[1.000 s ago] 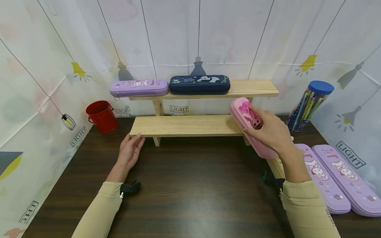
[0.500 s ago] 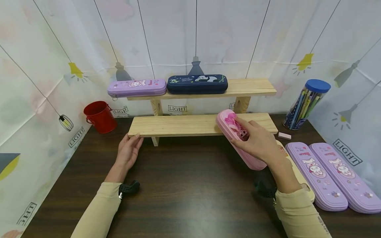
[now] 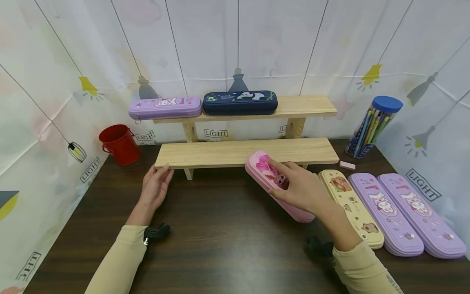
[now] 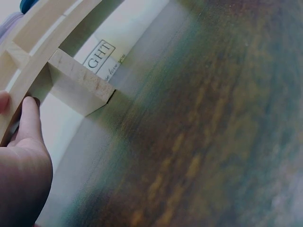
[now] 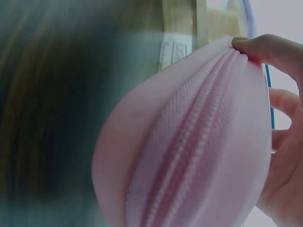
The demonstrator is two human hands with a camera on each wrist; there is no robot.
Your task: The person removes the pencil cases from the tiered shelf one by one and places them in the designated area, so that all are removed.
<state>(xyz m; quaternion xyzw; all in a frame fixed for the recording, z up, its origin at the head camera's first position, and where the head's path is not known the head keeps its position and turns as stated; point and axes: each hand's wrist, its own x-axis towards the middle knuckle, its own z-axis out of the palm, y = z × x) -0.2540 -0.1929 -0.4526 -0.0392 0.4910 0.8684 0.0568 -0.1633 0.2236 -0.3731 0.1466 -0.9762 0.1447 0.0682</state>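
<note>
My right hand (image 3: 302, 185) grips a pink zippered pencil case (image 3: 293, 210) across its width, with thumb on one side and fingers on the other. The case is tilted in the air, in front of the lower shelf board's right half. Its zipper side (image 5: 189, 156) fills much of the right wrist view. At the left end of the wooden two-tier shelf (image 3: 242, 153), my left hand (image 3: 156, 188) pinches the lower board between thumb and fingers. A purple pencil case (image 3: 165, 108) and a navy panda pencil case (image 3: 240, 103) lie side by side on the upper board.
On the dark table (image 3: 220, 253), a cream pencil case (image 3: 350, 208) and two purple pencil cases (image 3: 385, 214) lie at right. Behind them are a small eraser-like block (image 3: 347, 165) and a blue-lidded pencil jar (image 3: 372, 128). A red bucket (image 3: 119, 145) stands at left.
My right hand has carried the pink pencil case left and toward me, uncovering the lower board's right end and the cream pencil case. My left hand keeps its hold on the board.
</note>
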